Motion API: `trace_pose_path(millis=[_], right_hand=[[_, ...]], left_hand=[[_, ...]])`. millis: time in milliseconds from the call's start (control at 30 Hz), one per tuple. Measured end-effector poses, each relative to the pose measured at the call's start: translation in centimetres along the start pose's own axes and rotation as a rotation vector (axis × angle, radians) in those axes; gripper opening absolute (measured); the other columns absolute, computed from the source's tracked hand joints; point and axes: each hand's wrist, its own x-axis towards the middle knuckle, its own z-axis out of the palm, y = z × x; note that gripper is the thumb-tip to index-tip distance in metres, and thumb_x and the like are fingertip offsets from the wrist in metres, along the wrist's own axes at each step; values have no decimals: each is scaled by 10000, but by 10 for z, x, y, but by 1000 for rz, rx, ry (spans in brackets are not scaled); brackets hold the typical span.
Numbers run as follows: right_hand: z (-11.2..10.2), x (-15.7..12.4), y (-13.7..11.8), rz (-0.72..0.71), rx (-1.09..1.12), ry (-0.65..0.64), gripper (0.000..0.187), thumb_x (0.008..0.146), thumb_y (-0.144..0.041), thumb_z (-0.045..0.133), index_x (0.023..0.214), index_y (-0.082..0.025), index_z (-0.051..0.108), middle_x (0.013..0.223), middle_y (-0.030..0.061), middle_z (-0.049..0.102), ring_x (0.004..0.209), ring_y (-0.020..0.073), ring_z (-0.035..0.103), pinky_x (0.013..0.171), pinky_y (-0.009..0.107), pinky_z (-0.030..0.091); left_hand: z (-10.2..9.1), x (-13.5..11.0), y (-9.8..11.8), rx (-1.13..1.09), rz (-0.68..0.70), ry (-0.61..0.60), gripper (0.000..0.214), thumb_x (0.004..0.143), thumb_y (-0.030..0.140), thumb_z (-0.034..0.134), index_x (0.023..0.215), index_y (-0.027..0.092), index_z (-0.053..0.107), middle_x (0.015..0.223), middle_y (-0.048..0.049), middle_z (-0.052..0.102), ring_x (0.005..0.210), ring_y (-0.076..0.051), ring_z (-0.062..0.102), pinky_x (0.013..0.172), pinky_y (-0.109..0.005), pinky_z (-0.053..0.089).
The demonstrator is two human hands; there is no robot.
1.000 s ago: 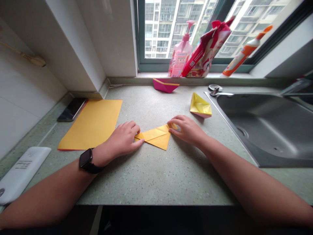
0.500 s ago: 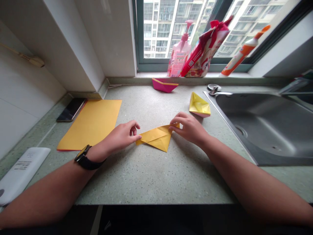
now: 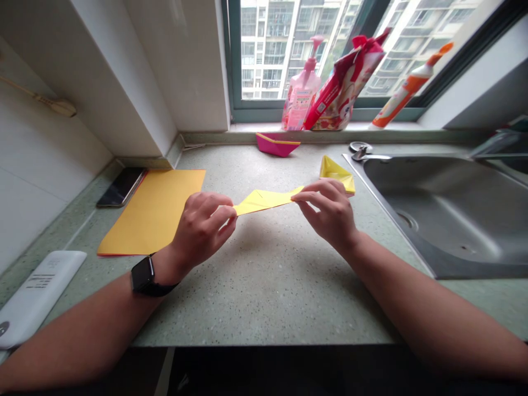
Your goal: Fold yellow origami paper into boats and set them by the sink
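Between my hands a folded yellow paper (image 3: 267,201) is stretched out, lifted above the counter. Thumb and fingers of my left hand (image 3: 205,225) pinch its left end. At the other end, my right hand (image 3: 329,209) pinches the right corner. Behind my right hand stands a yellow paper boat (image 3: 336,173), partly covered by my fingers. A magenta paper boat (image 3: 277,146) with a yellow rim rests at the back of the counter. Left of my left hand lies a stack of yellow-orange paper sheets (image 3: 152,212).
A phone (image 3: 121,188) lies by the sheets, and a white device (image 3: 41,297) at the left edge. The steel sink (image 3: 449,209) is on the right. On the sill stand a pink pump bottle (image 3: 302,99), a red bag (image 3: 346,82) and an orange-white bottle (image 3: 406,91).
Both hands have raised the folded paper off the counter and away from me. Its pointed flap has turned from facing me to the far side. My left hand now grips its end more fully.
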Motion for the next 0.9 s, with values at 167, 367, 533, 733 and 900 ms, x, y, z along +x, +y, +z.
trace_pose_path(millis=[167, 367, 533, 733, 900], right_hand=[[14, -11, 17, -1, -34, -403, 214, 987, -160, 649, 964, -305, 805, 1026, 29, 808, 944, 260, 695, 954, 465, 496], [14, -14, 18, 37, -30, -574, 354, 914, -88, 595, 1021, -323, 837, 1093, 30, 818, 975, 276, 710, 946, 491, 523], [9, -12, 7, 61, -117, -547, 259, 967, -179, 635, 967, -301, 864, 1132, 98, 786, 991, 315, 686, 908, 514, 545], [13, -14, -6, 82, -87, -603, 294, 1023, -217, 591, 1120, -270, 864, 1136, 113, 805, 1000, 306, 695, 915, 494, 559], [18, -15, -12, 71, -22, -623, 277, 1067, -380, 638, 1221, -251, 829, 1278, 122, 803, 1128, 328, 717, 1016, 531, 569]], left_hand=[[16, -6, -3, -102, 107, -351, 188, 1090, 204, 554, 938, 207, 665, 1226, -111, 762, 1161, -288, 677, 1033, -462, 531], [22, -11, -3, -332, 59, -606, 186, 1087, 244, 519, 1041, 216, 697, 1193, -93, 782, 1080, -251, 706, 1111, -479, 512], [17, -9, 0, -391, 27, -650, 198, 1100, 319, 546, 1103, 219, 717, 1184, -98, 778, 1095, -261, 717, 995, -417, 543], [13, -8, 12, -572, 8, -654, 261, 1120, 232, 482, 1183, 209, 734, 1113, -92, 792, 1005, -219, 743, 901, -351, 575], [22, -11, 6, -589, 6, -503, 274, 1102, 171, 512, 1262, 201, 733, 1328, -127, 773, 1205, -253, 732, 1064, -432, 590]])
